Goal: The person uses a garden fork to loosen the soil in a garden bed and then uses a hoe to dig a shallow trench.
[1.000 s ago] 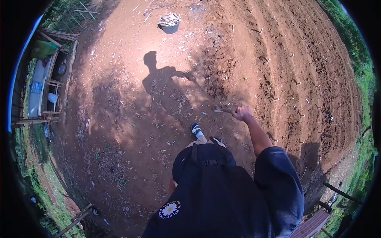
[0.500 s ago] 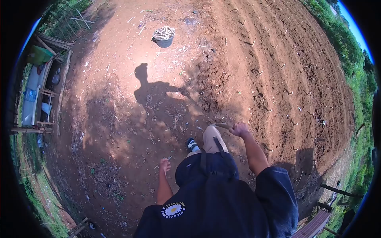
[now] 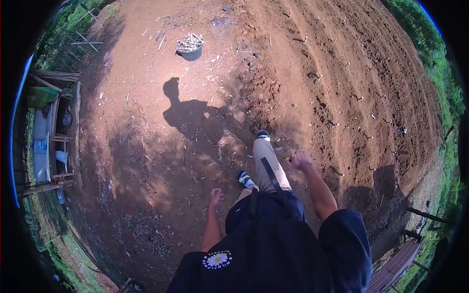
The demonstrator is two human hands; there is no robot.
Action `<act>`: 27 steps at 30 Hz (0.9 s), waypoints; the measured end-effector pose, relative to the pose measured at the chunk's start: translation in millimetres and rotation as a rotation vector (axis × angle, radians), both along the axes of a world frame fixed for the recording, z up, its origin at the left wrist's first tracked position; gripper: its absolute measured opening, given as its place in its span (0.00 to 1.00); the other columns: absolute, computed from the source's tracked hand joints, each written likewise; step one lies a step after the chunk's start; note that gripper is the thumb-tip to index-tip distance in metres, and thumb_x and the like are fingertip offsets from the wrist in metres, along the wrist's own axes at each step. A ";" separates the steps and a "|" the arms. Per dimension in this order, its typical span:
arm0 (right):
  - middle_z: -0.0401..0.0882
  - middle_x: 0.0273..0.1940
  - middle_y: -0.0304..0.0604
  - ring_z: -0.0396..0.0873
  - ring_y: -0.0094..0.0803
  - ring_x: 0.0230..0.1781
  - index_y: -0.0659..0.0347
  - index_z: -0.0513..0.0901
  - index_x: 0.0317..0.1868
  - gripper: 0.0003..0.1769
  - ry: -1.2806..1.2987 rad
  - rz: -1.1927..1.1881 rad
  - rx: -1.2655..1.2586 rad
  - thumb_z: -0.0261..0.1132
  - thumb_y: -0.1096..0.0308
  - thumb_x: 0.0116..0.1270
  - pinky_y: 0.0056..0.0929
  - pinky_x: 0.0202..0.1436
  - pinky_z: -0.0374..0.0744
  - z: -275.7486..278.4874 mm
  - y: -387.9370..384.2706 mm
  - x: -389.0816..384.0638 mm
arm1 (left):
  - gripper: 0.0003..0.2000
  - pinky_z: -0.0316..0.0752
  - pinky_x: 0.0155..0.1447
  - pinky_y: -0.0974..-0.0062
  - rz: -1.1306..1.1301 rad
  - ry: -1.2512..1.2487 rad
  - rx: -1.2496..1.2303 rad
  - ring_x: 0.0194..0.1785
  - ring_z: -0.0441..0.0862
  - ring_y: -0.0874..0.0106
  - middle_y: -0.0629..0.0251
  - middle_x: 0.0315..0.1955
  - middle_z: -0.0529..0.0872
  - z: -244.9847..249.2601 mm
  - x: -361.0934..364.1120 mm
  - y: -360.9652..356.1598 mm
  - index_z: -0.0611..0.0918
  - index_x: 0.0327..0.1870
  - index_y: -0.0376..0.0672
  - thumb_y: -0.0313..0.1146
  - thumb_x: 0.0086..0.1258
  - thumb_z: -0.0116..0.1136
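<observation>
My right hand (image 3: 299,161) is closed around the pale wooden handle of a tool (image 3: 281,154), held beside my forward leg. The tool's far end is mostly hidden behind that leg. On the other side, my left hand (image 3: 216,198) hangs with nothing in it, its fingers loosely curled and a little apart. Bare brown soil lies below both hands. Farther ahead stands a dark bucket (image 3: 192,55), heaped with short, pale cut sticks (image 3: 189,43).
Tilled rows (image 3: 342,83) with several short stakes stretch along the right. At the left edge is a wooden shelter (image 3: 62,132) with shelves. A reddish slatted roof or bench (image 3: 394,268) shows at lower right. My shadow (image 3: 188,110) falls ahead.
I have stepped forward, with one leg now stretched out ahead. The bucket and my shadow sit slightly farther left in view. My right hand still grips the handle.
</observation>
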State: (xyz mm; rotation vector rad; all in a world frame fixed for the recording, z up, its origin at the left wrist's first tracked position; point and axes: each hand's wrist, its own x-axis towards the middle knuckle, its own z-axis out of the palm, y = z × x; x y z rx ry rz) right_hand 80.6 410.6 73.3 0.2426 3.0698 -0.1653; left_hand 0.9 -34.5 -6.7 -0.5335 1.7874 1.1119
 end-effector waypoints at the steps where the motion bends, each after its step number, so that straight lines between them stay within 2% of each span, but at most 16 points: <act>1: 0.76 0.19 0.52 0.78 0.44 0.22 0.62 0.77 0.19 0.23 0.013 0.021 -0.021 0.57 0.47 0.52 0.40 0.26 0.74 -1.5 0.1 2.8 | 0.16 0.72 0.31 0.74 -0.020 -0.019 -0.011 0.30 0.78 0.75 0.66 0.36 0.80 -8.1 7.4 -7.7 0.70 0.52 0.51 0.43 0.66 0.47; 3: 0.76 0.18 0.52 0.78 0.44 0.20 0.62 0.77 0.19 0.23 0.008 0.027 -0.046 0.58 0.47 0.52 0.39 0.24 0.74 2.0 1.2 5.6 | 0.17 0.73 0.36 0.67 -0.018 -0.152 -0.076 0.32 0.78 0.71 0.64 0.37 0.79 -22.0 18.2 -17.4 0.70 0.52 0.51 0.44 0.64 0.47; 5: 0.77 0.18 0.53 0.78 0.44 0.20 0.62 0.78 0.18 0.25 -0.178 -0.021 -0.096 0.57 0.46 0.52 0.38 0.25 0.75 16.8 -0.7 1.2 | 0.17 0.72 0.38 0.64 -0.032 -0.190 -0.098 0.33 0.78 0.70 0.63 0.38 0.79 -14.7 26.3 -20.1 0.70 0.52 0.51 0.44 0.64 0.47; 7: 0.77 0.20 0.54 0.78 0.44 0.22 0.62 0.78 0.18 0.26 -0.218 -0.052 -0.118 0.56 0.45 0.52 0.38 0.26 0.75 16.9 1.3 -2.7 | 0.18 0.72 0.40 0.62 -0.037 -0.217 -0.117 0.34 0.78 0.68 0.63 0.38 0.79 -7.9 26.0 -18.3 0.70 0.52 0.51 0.45 0.63 0.47; 10: 0.78 0.23 0.55 0.79 0.44 0.26 0.63 0.79 0.20 0.27 -0.261 -0.081 -0.132 0.55 0.44 0.53 0.38 0.30 0.75 11.4 6.6 -16.0 | 0.18 0.72 0.36 0.65 -0.070 -0.267 -0.140 0.32 0.78 0.69 0.63 0.38 0.79 0.2 7.5 -12.0 0.70 0.52 0.51 0.44 0.63 0.49; 15: 0.80 0.28 0.54 0.80 0.43 0.32 0.62 0.81 0.27 0.26 -0.407 -0.055 -0.162 0.50 0.45 0.58 0.37 0.38 0.75 29.5 14.9 -48.2 | 0.16 0.70 0.27 0.77 0.035 -0.114 -0.094 0.26 0.77 0.75 0.64 0.37 0.80 14.0 -46.6 27.7 0.70 0.51 0.50 0.43 0.64 0.49; 16: 0.80 0.28 0.54 0.80 0.43 0.32 0.62 0.81 0.27 0.26 -0.416 -0.050 -0.169 0.50 0.45 0.58 0.37 0.38 0.75 34.1 16.8 -54.7 | 0.16 0.70 0.27 0.77 0.039 -0.122 -0.102 0.26 0.77 0.75 0.64 0.37 0.80 20.2 -59.3 37.0 0.70 0.51 0.50 0.43 0.64 0.49; 18: 0.79 0.27 0.54 0.79 0.44 0.32 0.62 0.81 0.27 0.26 -0.453 -0.032 -0.219 0.50 0.46 0.58 0.39 0.38 0.75 41.8 22.2 -69.1 | 0.18 0.71 0.39 0.71 -0.041 -0.010 -0.055 0.36 0.78 0.72 0.64 0.42 0.79 30.2 -86.6 57.0 0.68 0.54 0.51 0.46 0.66 0.47; 19: 0.79 0.27 0.54 0.79 0.44 0.32 0.62 0.81 0.27 0.26 -0.462 -0.031 -0.229 0.50 0.46 0.58 0.39 0.38 0.75 45.7 25.3 -75.0 | 0.18 0.71 0.39 0.71 -0.041 -0.019 -0.065 0.36 0.78 0.72 0.64 0.42 0.79 31.4 -96.6 66.7 0.68 0.54 0.51 0.46 0.66 0.47; 21: 0.80 0.34 0.55 0.79 0.43 0.38 0.63 0.82 0.31 0.28 -0.572 -0.067 -0.277 0.46 0.47 0.59 0.37 0.45 0.73 44.8 35.8 -85.2 | 0.16 0.70 0.28 0.80 0.006 0.083 -0.039 0.28 0.76 0.77 0.66 0.36 0.80 19.4 -114.5 87.6 0.70 0.52 0.49 0.43 0.66 0.48; 22: 0.80 0.34 0.55 0.79 0.43 0.38 0.63 0.82 0.31 0.28 -0.582 -0.064 -0.281 0.46 0.47 0.59 0.37 0.45 0.73 35.6 43.8 -90.5 | 0.16 0.70 0.28 0.80 0.008 0.073 -0.045 0.28 0.76 0.77 0.66 0.36 0.80 5.6 -121.0 100.0 0.70 0.52 0.49 0.43 0.66 0.48; 25: 0.79 0.25 0.53 0.79 0.42 0.29 0.62 0.81 0.22 0.25 -0.560 -0.073 -0.317 0.49 0.50 0.57 0.37 0.36 0.76 10.0 48.8 -99.4 | 0.17 0.71 0.30 0.80 -0.067 0.092 -0.056 0.29 0.76 0.77 0.66 0.36 0.80 -25.5 -138.3 120.8 0.69 0.53 0.48 0.42 0.65 0.48; 26: 0.79 0.25 0.53 0.79 0.42 0.29 0.62 0.81 0.22 0.25 -0.564 -0.069 -0.315 0.49 0.50 0.57 0.37 0.36 0.76 -2.5 52.4 -100.7 | 0.17 0.71 0.31 0.79 -0.145 0.084 -0.057 0.29 0.76 0.77 0.66 0.35 0.80 -33.0 -141.1 131.5 0.70 0.53 0.47 0.42 0.65 0.48; 27: 0.78 0.23 0.53 0.79 0.43 0.26 0.60 0.80 0.21 0.23 -0.398 -0.056 -0.272 0.51 0.49 0.56 0.36 0.31 0.75 -18.7 49.9 -94.5 | 0.17 0.72 0.32 0.79 -0.224 0.069 -0.062 0.28 0.77 0.76 0.66 0.34 0.80 -34.4 -137.5 137.3 0.70 0.52 0.46 0.41 0.65 0.48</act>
